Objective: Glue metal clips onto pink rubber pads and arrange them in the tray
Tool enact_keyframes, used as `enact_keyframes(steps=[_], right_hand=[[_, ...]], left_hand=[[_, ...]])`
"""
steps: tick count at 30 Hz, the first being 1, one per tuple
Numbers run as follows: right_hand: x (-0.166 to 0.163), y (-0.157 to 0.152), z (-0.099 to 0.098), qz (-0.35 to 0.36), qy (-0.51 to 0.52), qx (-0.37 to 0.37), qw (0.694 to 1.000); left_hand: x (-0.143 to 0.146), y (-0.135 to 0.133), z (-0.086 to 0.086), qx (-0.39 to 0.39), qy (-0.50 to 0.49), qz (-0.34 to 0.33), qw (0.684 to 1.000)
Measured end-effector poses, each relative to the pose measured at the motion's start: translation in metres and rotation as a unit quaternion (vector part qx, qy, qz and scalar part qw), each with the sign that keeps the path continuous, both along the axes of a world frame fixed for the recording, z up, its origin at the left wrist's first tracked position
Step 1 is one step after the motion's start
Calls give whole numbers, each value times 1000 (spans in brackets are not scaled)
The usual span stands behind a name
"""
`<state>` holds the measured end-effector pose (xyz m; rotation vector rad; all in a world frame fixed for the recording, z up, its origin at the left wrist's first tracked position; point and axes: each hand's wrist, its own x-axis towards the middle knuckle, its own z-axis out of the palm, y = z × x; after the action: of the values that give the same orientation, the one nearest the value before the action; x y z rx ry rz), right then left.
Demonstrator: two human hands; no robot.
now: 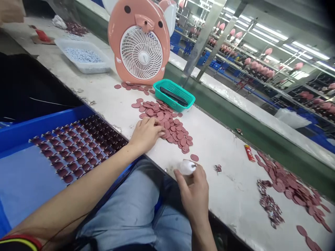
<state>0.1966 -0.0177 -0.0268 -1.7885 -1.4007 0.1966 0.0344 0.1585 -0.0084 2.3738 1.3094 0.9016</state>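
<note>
At the far left, a co-worker's hand (10, 10) enters at the top edge, beyond a shallow white plastic tray (82, 55) of small pale pieces. Lower down, a blue tray (34, 134) carries neat rows of dark red rounded pieces (75, 150), right beside the white worktop (225, 205). The person's left hand (146, 134) rests on the worktop, its fingers (158, 129) spread and lightly curled, touching the edge of a loose heap of pink-red discs (167, 122). Behind the heap stand a pink pig-shaped desk fan (138, 42) and a teal plastic basket (163, 96) holding a flat black object (174, 96). The right hand (195, 190) is raised over the worktop edge near the person's jeans (136, 209), its fingers (200, 170) closed around a small white plastic bottle (187, 167), just beside a single disc (194, 157). Farther right lie a red and yellow tube (249, 152), a second spread of discs (290, 184), and a clump of small patterned pieces (270, 209). Beyond the worktop, racks hold rows of pink items (259, 68).
</note>
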Motion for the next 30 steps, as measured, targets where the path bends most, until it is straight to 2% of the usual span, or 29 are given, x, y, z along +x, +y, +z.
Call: enact_keyframes(steps=[2,5,8,10,11,12,13,14,15,18,21,24,26,30], right_hand=[[1,-9,-2,-2,25,8,1000],[-2,-21,-4,5,149,51,988],[-13,-24,-5,46,320,91,942],[-24,-25,-3,75,376,60,921],[-30,-26,-2,88,391,35,916],[-37,-27,-1,94,398,13,912],[-43,-30,0,95,402,-5,911],[-48,-33,1,98,413,-22,905],[-53,-37,2,103,434,-37,894],[-64,-48,6,127,502,-99,850],[-71,-53,12,152,526,-172,819],[-71,-50,18,138,539,-199,807],[-66,-49,23,129,521,-192,822],[-44,-54,33,79,379,-171,906]], left_hand=[[-3,2,3,-25,-11,-6,1000],[-12,-15,11,-61,-56,-2,997],[-20,-59,17,-114,-126,-6,985],[-22,-96,17,-194,-207,-23,959],[-23,-114,15,-311,-348,-47,883],[-24,-130,12,-406,-443,-58,797],[-27,-143,9,-462,-504,-54,728],[-30,-154,6,-505,-548,-50,665],[-34,-161,2,-528,-564,-47,633],[-48,-167,-8,-571,-556,-96,596],[-56,-165,-18,-597,-545,-157,567],[-58,-164,-25,-571,-586,-150,555],[-58,-166,-27,-558,-616,-118,543],[-64,-172,-25,-554,-648,-36,521]])
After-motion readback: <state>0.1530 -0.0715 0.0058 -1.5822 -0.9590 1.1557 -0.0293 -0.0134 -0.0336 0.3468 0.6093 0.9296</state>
